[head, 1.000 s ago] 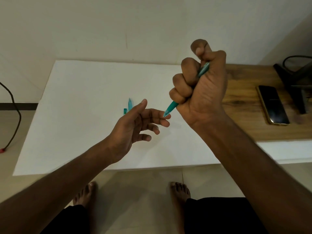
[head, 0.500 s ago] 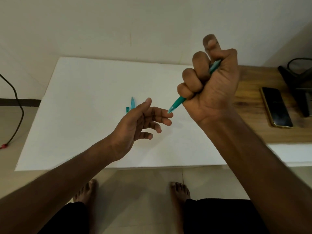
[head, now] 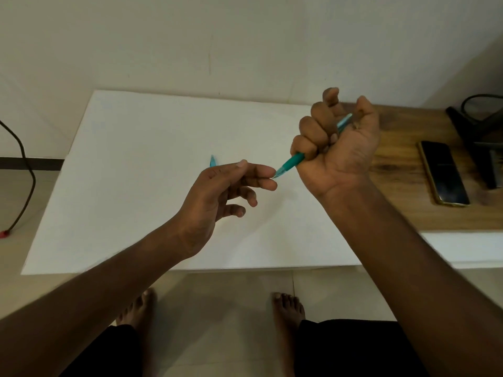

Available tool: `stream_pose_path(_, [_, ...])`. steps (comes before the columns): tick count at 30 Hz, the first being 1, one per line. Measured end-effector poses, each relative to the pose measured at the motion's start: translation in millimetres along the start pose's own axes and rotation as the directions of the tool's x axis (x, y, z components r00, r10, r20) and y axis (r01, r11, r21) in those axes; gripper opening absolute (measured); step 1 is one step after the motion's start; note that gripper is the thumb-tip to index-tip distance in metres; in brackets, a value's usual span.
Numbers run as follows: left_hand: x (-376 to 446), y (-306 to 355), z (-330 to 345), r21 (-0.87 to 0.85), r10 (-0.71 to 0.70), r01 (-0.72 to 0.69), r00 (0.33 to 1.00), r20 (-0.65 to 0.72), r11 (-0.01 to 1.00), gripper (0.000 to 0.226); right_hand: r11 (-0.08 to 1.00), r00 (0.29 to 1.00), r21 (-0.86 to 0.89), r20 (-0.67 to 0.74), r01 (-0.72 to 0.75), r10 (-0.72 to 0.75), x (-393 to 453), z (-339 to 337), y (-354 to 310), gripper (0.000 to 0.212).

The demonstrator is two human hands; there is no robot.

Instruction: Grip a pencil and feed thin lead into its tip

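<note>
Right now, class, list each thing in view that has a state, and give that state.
right hand: fist gripping the teal pen
teal pen: held tilted, tip at the left fingertips
left hand: fingers loosely extended, holding nothing
pen cap: lying on the white sheet
phone: screen dark, flat on wood

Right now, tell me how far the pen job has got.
Done: the teal cap lies off on the white sheet. In hand: the right hand holds the teal pen in a fist grip, tip at the left hand's fingertips. Left: the cap lies apart from the pen.
</note>
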State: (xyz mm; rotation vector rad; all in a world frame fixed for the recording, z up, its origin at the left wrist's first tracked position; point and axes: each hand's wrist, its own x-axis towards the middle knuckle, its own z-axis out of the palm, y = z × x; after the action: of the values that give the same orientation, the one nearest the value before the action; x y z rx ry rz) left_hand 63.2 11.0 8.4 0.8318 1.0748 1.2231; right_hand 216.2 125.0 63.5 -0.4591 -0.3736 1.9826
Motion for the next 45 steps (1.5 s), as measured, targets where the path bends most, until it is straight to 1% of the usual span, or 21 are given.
stream_pose_path(3, [0.0,-1.2,0.5,0.054,0.022,-0.022,1.000,-0.014,0.998,0.032,0.996,1.000,0.089,0.009,-0.022,0.022,2.3,-3.1,-1.9,0.050])
stream_pose_path(6, [0.1,-5.0,1.1,0.145,0.053,-0.043,0.997,-0.061,0.989,0.024,0.996,1.000,0.093,0.008,-0.017,0.017,2.1,-3.5,-1.3,0.051])
stream_pose_path(9, [-0.3,-7.1,1.8,0.196,0.102,-0.084,0.991,-0.085,0.977,0.017,0.997,1.000,0.074,-0.009,-0.006,0.007,1.8,-2.7,-0.3,0.048])
stream_pose_path(12, [-1.3,-6.7,4.5,0.201,0.128,-0.109,0.988,-0.088,0.974,0.013,0.999,0.999,0.001,-0.030,0.034,-0.034,0.6,0.2,-0.3,0.039])
stream_pose_path(14, [-2.3,-6.6,6.4,0.189,0.149,-0.134,0.986,-0.069,0.973,0.011,0.997,0.998,-0.046,-0.012,0.058,-0.059,-1.6,1.9,-0.6,0.036])
stream_pose_path(18, [-3.0,-8.1,7.3,0.208,0.166,-0.153,0.985,-0.044,0.966,0.012,0.994,0.997,-0.084,0.039,0.065,-0.062,-4.9,3.6,0.4,0.034])
stream_pose_path(23, [-3.0,-10.1,6.6,0.230,0.190,-0.176,0.981,-0.038,0.957,0.014,0.995,0.998,-0.080,0.016,0.066,-0.065,-3.9,4.1,-0.2,0.034])
stream_pose_path(29, [-2.7,-10.4,5.8,0.189,0.193,-0.186,0.981,-0.016,0.964,0.013,0.995,0.997,-0.071,0.006,0.071,-0.071,-4.3,2.3,0.2,0.044])
stream_pose_path(35, [-3.8,-11.5,6.0,0.170,0.210,-0.208,0.978,0.009,0.963,0.016,0.994,0.996,-0.067,0.002,0.090,-0.090,-3.2,4.7,-1.4,0.037])
stream_pose_path(40, [-2.2,-13.0,4.8,0.258,0.252,-0.238,0.967,-0.022,0.936,0.008,0.998,0.998,-0.042,0.003,0.055,-0.055,-3.3,6.1,0.7,0.037])
stream_pose_path(45, [-2.6,-13.6,4.7,0.308,0.287,-0.265,0.958,-0.027,0.914,0.009,0.999,0.999,-0.031,-0.013,0.044,-0.045,-3.0,5.8,1.0,0.037])
